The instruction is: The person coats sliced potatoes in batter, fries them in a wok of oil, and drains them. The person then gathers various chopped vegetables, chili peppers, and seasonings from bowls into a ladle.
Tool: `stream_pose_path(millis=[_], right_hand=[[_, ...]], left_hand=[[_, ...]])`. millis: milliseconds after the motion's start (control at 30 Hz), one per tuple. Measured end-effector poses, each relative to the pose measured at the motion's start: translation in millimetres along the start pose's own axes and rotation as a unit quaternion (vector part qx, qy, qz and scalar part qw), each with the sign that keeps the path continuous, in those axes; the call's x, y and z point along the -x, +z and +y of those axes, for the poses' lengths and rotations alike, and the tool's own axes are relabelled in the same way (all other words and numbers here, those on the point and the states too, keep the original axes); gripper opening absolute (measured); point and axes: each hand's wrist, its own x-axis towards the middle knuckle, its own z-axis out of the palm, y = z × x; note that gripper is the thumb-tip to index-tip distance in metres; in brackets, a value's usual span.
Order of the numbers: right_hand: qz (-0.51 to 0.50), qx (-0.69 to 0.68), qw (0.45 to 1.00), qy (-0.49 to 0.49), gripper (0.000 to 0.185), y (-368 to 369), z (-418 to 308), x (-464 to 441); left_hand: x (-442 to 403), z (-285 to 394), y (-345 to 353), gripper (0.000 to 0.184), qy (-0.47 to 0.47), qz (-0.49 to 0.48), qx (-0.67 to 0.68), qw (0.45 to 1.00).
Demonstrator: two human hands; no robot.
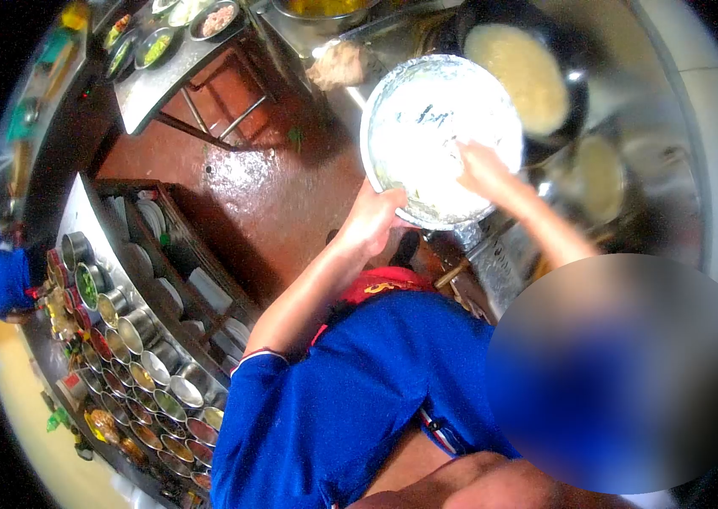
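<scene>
Your left hand (380, 214) is clamped on the lower-left rim of a round metal basin (383, 174), which sits just right of the upper centre of the frame, tilted toward you. Your right hand (482, 172) reaches in from the right, over the basin's white contents (427, 127); glare hides the fingertips, so you cannot tell whether they are apart, together or closed on something. Near the basin, at the upper right, a dark wok (578, 85) holds pale, cloudy liquid (516, 72). A crumpled beige cloth (338, 66) lies at the upper centre, just left of the basin. Bowls of chopped green (155, 49) and pinkish (216, 19) food stand on a metal table (140, 100) at the upper left. Rows of metal containers (134, 331) fill the counter at the lower left.
</scene>
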Motion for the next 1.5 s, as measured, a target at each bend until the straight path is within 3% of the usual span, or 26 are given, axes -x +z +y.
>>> stream_pose_path(millis=[67, 200, 300, 400, 467, 533, 633, 733, 833, 933, 1033, 1133, 1200, 1267, 1333, 1367, 1400, 1467, 1500], right_hand=[[0.074, -0.017, 0.997, -0.018, 0.025, -10.1, 10.5, 5.9], [0.249, 0.027, 0.960, 0.123, 0.040, -99.5, 40.3, -9.0], [0.276, 0.189, 0.936, 0.106, 0.040, -95.3, 105.5, -3.3], [0.209, 0.087, 0.973, 0.052, 0.036, -100.2, 29.3, 9.8], [-0.124, 0.050, 0.987, 0.092, 0.034, -76.9, 2.6, 15.8], [-0.200, -0.024, 0.977, -0.067, 0.033, -53.2, -19.1, 25.4], [-0.125, -0.043, 0.973, -0.187, 0.033, -29.4, -16.0, 26.8], [-0.139, -0.057, 0.969, -0.197, 0.033, -26.9, -14.0, 26.2], [-0.205, -0.110, 0.959, -0.163, 0.034, -34.3, -18.6, 25.3], [-0.184, -0.013, 0.981, -0.061, 0.034, -22.8, -12.7, 30.3], [-0.069, -0.130, 0.989, -0.009, 0.033, -23.1, -8.2, 30.5], [0.032, -0.112, 0.992, 0.055, 0.036, -36.3, 25.6, 28.9], [0.147, -0.084, 0.963, 0.211, 0.043, -85.3, 18.3, 18.5], [0.237, -0.035, 0.959, 0.152, 0.047, -92.2, 81.5, 15.2], [0.227, 0.146, 0.936, 0.227, 0.042, -103.4, 96.7, 13.1], [0.290, 0.216, 0.919, 0.155, 0.033, -102.8, 94.0, 12.7], [0.247, 0.138, 0.940, 0.191, 0.031, -99.1, 88.3, 12.3], [0.148, -0.024, 0.953, 0.262, 0.026, -100.7, 6.2, 6.6], [0.104, 0.002, 0.980, 0.172, 0.025, -70.9, 0.9, 7.3]], left_hand=[[-0.9, -2.2, 0.7, 0.059, -0.009, 0.003, 0.003, 1.000], [-7.3, -10.2, -5.6, 0.059, 0.018, -0.010, 0.016, 1.000], [-8.7, -9.6, -4.9, 0.060, 0.027, 0.004, 0.009, 1.000], [-10.3, -8.6, -5.9, 0.060, 0.024, 0.008, 0.010, 1.000], [-12.4, -8.4, -6.0, 0.059, 0.021, 0.005, 0.007, 1.000], [-13.5, -5.7, -3.7, 0.058, 0.019, 0.011, 0.002, 1.000], [-11.6, 2.1, 1.6, 0.057, 0.013, 0.015, 0.002, 1.000], [-12.9, -2.0, 0.3, 0.057, 0.007, 0.013, 0.018, 1.000], [-12.3, -3.3, 1.3, 0.057, 0.003, -0.001, 0.021, 1.000], [-12.6, -5.8, 0.7, 0.057, 0.003, -0.004, 0.020, 1.000], [-11.7, -3.6, 3.5, 0.057, 0.006, 0.001, 0.015, 1.000], [-10.3, -0.2, 2.4, 0.058, -0.005, 0.001, 0.027, 1.000], [-11.3, -1.9, -0.8, 0.059, -0.011, -0.002, 0.036, 0.999], [-14.7, -7.9, -6.2, 0.058, -0.010, -0.009, 0.040, 0.999], [-13.3, -8.8, -5.9, 0.058, -0.004, -0.006, 0.039, 0.999], [-12.6, -8.8, -5.2, 0.058, -0.001, -0.004, 0.039, 0.999], [-11.5, -7.9, -3.9, 0.057, 0.006, -0.002, 0.037, 0.999], [-8.9, -8.5, -0.7, 0.057, 0.013, 0.004, 0.032, 0.999], [-9.6, -10.7, -1.4, 0.057, 0.008, 0.002, 0.033, 0.999]])
